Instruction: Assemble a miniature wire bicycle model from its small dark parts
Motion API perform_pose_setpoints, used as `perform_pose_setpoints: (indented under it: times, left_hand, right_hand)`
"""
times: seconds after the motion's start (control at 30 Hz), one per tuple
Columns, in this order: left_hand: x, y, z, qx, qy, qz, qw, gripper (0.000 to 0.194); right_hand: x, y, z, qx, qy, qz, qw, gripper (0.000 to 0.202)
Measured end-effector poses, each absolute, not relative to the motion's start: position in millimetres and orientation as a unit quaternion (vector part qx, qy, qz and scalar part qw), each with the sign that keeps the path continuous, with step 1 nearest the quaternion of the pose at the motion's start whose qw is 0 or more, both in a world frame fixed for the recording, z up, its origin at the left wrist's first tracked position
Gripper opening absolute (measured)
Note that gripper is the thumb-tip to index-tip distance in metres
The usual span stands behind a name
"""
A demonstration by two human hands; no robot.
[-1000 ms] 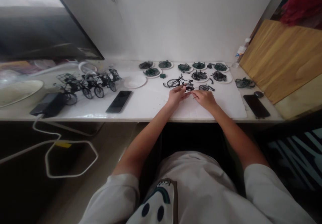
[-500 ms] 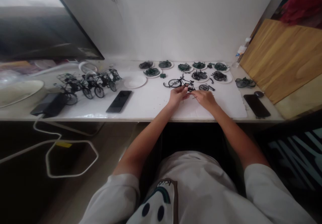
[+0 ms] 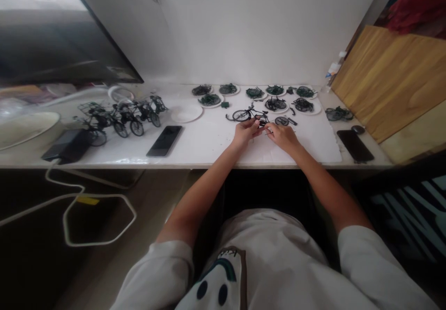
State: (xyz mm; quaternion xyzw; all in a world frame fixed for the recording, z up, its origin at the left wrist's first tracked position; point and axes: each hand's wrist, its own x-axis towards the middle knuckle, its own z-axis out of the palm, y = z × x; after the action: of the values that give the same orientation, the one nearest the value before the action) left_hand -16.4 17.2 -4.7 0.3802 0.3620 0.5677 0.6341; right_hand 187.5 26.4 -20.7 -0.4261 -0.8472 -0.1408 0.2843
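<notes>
A small black model bicycle [image 3: 241, 115] with its front wheel fitted stands on the white sheet, handlebar up. My left hand [image 3: 246, 131] is closed on the lower part of its frame, fingers wrapped round it. Close by on the right, my right hand [image 3: 281, 135] is pinched at the frame's rear end; what lies between its fingertips is too small to make out. A loose wheel [image 3: 282, 121] rests just beyond my right hand, with a small dark part beside it. Another small curved black part [image 3: 229, 117] lies left of the front wheel.
Several plates of dark bicycle parts [image 3: 210, 100] line the back, near a bare plate [image 3: 186, 113]. Several model bicycles [image 3: 136, 125] stand left, beside a black phone [image 3: 164, 141] and a power adapter [image 3: 68, 144]. Another phone [image 3: 355, 145] lies right, near a wooden board [image 3: 393, 82].
My right hand has shifted very slightly, its fingertips staying near the bicycle frame. My left hand keeps its hold. The whole view has moved a little.
</notes>
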Motion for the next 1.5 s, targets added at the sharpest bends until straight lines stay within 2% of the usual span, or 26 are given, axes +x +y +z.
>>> perform_pose_setpoints:
  times: [0.4,0.9,1.5]
  left_hand:
    - [-16,26,-15,0.417,0.374,0.572,0.599,0.058]
    - [-8,20,-15,0.451,0.375,0.544,0.600,0.040]
    - [-10,24,-20,0.494,0.384,0.528,0.574,0.047]
  right_hand:
    - [185,24,-20,-0.422,-0.808,-0.082,0.404,0.022]
    - [184,25,-22,-0.413,-0.807,-0.055,0.418,0.024]
    - [184,24,-20,-0.394,-0.810,-0.032,0.433,0.024]
